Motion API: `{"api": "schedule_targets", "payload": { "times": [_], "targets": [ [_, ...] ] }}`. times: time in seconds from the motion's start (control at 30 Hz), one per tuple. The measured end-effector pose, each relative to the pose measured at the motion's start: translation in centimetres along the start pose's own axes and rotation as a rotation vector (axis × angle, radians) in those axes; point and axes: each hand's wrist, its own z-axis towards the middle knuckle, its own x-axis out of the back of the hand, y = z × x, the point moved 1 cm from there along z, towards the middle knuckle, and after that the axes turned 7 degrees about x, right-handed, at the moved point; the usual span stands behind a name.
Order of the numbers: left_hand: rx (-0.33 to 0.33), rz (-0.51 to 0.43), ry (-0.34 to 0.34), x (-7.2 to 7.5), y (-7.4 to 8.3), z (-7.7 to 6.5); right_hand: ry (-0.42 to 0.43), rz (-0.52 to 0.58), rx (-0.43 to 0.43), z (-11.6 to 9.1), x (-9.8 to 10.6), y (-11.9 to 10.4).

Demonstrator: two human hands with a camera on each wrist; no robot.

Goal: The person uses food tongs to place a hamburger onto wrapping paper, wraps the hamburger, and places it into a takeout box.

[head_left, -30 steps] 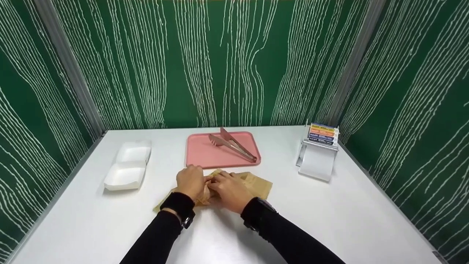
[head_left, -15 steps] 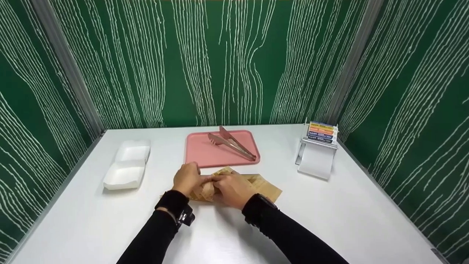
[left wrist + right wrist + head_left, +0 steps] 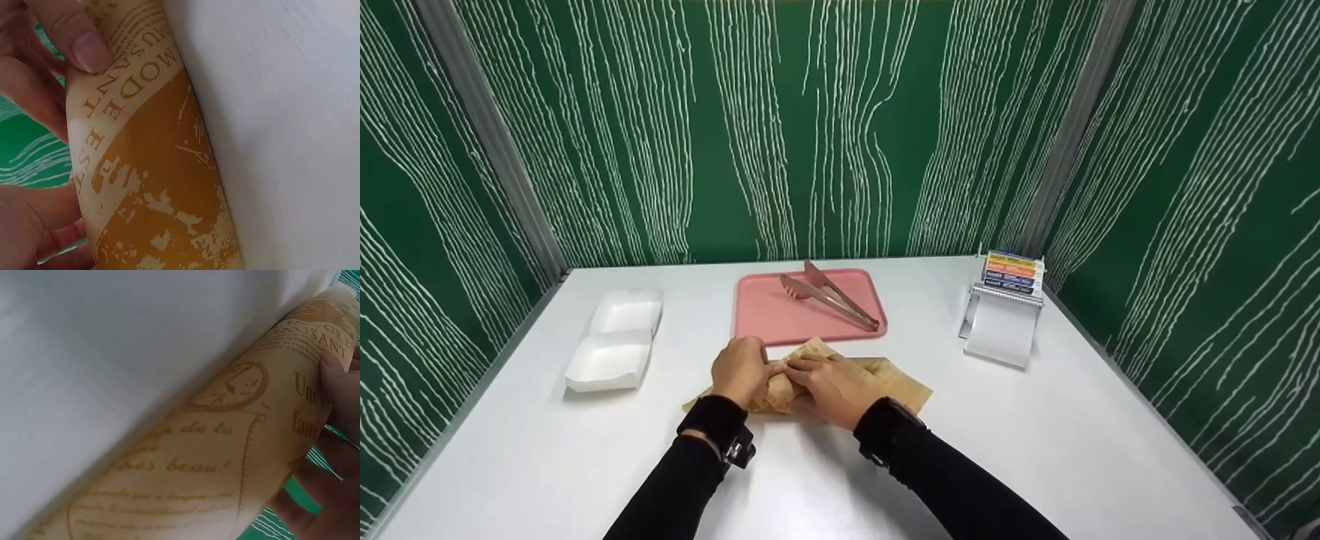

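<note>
Printed brown wrapping paper (image 3: 906, 386) lies in a rolled, partly folded bundle on the table in front of me. My left hand (image 3: 740, 371) grips its left part, fingers bent over the far side. At the middle, my right hand (image 3: 836, 386) pinches the paper; the right wrist view has its thumb (image 3: 333, 370) on the near face and fingers behind. Both hands' fingertips almost meet at the roll's top edge. Up close in the left wrist view, the paper (image 3: 149, 152) curves smoothly with lettering. Whatever is inside the roll is hidden.
Behind the paper is a pink tray (image 3: 765, 322) bearing metal tongs (image 3: 840, 304). An opened white clamshell box (image 3: 604, 360) stands at the left. To the right is a dispenser (image 3: 1005, 322) with a white sheet hanging down and colourful labels. Green patterned walls enclose the table.
Over the second, my left hand shifts slightly left and the paper's loose right end slides a little rightward. The right hand stays nearly in place, still pinching the paper.
</note>
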Motion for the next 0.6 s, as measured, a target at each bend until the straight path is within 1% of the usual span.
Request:
{"api": "schedule_targets", "payload": {
  "times": [0.07, 0.13, 0.17, 0.2, 0.23, 0.27, 0.3, 0.33, 0.37, 0.43, 0.47, 0.53, 0.6],
  "targets": [
    [0.002, 0.010, 0.009, 0.1, 0.0, -0.2, 0.001, 0.028, 0.008, 0.2, -0.1, 0.1],
    [-0.021, 0.022, 0.028, 0.3, 0.3, -0.3, 0.010, 0.076, 0.012, 0.3, -0.1, 0.2],
    [-0.050, 0.030, 0.040, 0.4, 0.4, -0.4, 0.019, 0.100, 0.012, 0.4, -0.1, 0.2],
    [-0.093, 0.042, 0.048, 0.5, 0.6, -0.4, 0.029, 0.125, 0.012, 0.4, 0.0, 0.3],
    [-0.145, 0.049, 0.046, 0.6, 0.8, -0.4, 0.039, 0.150, 0.012, 0.4, 0.0, 0.3],
    [-0.213, 0.058, 0.036, 0.8, 0.9, -0.4, 0.048, 0.170, 0.011, 0.4, 0.0, 0.4],
    [-0.283, 0.060, 0.008, 0.9, 1.1, -0.4, 0.055, 0.181, 0.009, 0.5, 0.0, 0.5],
    [-0.350, 0.055, -0.034, 1.0, 1.1, -0.3, 0.058, 0.190, 0.008, 0.5, 0.1, 0.5],
    [-0.411, 0.044, -0.087, 1.2, 1.2, -0.2, 0.062, 0.199, 0.007, 0.5, 0.1, 0.6],
    [-0.492, 0.011, -0.224, 1.5, 1.0, 0.0, 0.060, 0.238, 0.002, 0.4, 0.2, 0.8],
    [-0.518, -0.006, -0.292, 1.5, 0.9, 0.1, 0.059, 0.262, 0.000, 0.4, 0.1, 0.9],
    [-0.533, -0.036, -0.406, 1.6, 0.5, 0.2, 0.058, 0.310, 0.001, 0.3, 0.1, 1.0],
    [-0.543, -0.041, -0.472, 1.5, 0.2, 0.3, 0.068, 0.344, 0.002, 0.2, 0.0, 1.2]
  ]
}}
